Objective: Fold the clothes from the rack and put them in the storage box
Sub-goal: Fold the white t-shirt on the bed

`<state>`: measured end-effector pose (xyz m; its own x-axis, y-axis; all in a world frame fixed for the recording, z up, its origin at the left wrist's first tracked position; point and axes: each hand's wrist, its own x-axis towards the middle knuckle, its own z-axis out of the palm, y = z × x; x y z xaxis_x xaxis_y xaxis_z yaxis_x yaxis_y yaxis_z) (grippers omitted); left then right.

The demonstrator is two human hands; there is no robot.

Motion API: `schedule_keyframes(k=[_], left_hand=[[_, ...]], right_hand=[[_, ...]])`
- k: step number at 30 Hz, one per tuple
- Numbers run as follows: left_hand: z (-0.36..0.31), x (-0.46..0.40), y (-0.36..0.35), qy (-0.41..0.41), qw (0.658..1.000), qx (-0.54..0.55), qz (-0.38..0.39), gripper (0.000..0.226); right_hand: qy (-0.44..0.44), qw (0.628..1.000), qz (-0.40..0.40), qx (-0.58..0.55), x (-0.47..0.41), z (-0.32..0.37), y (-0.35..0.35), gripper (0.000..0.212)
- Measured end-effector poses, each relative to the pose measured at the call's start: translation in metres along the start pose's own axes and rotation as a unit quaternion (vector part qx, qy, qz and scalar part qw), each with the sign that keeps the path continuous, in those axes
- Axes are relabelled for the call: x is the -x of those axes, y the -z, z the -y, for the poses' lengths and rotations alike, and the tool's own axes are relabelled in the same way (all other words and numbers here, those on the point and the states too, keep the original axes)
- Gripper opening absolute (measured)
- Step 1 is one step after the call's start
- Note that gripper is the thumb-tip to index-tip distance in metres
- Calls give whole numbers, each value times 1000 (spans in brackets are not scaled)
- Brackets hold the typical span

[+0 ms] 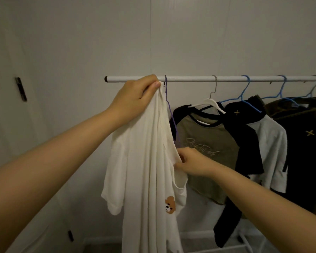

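Note:
A white T-shirt (146,170) with a small bear print hangs bunched near the left end of the white rack bar (190,78). My left hand (135,99) grips the shirt's top just below the bar, beside the hook of a purple hanger (169,108). My right hand (192,161) is lower down and pinches the shirt's edge, where the hanger's lower end sits. The hanger's hook is still over the bar. The storage box is out of view.
To the right hang an olive T-shirt with black sleeves (206,154) on a white hanger, a pale grey shirt (270,147) and a dark top (305,143) on blue hangers. A white wall stands behind. The rack's base rails (244,238) lie low.

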<state>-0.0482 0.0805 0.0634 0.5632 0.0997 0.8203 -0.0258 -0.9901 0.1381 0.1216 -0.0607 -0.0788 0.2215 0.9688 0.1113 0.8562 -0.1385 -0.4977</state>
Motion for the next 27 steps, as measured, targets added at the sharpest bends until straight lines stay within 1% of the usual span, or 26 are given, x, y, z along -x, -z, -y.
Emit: schedule_keyframes(k=[2,3,5,8,11,14,16,20,23,25,27], left_hand=[[-4,1,-6,-13,1000,11,-2,28],[-6,1,-11,-17,1000,14,2,29],[-7,3,-18,-14,1000,15,15,31],[-8,6,-32,-15,998,24,50,31],[-18,6,-56,-13,992,33,117,30],[-36,3,-83,-6,979,47,196,31],[-57,1,-101,-15,971,69,229,30],[-109,-3,-137,-21,946,89,310,34],[-148,-7,-161,-15,928,91,360,36],[-178,-10,-176,-20,920,106,376,36],[-206,-13,-193,-24,917,114,381,22]], right_hand=[[-68,996,1,49,11,-23,-7,12],[-108,992,-1,63,20,-36,-7,12],[-175,983,-20,50,41,-57,-1,12],[-262,959,-106,-23,81,-83,19,21],[-325,927,-183,-45,131,-108,42,21],[-345,904,-245,-55,183,-127,62,30],[-356,887,-288,-60,217,-131,74,34],[-394,847,-346,-85,288,-131,95,28],[-394,827,-387,-103,347,-128,108,27],[-392,820,-400,-114,389,-124,118,31],[-390,824,-390,-131,430,-117,128,28]])
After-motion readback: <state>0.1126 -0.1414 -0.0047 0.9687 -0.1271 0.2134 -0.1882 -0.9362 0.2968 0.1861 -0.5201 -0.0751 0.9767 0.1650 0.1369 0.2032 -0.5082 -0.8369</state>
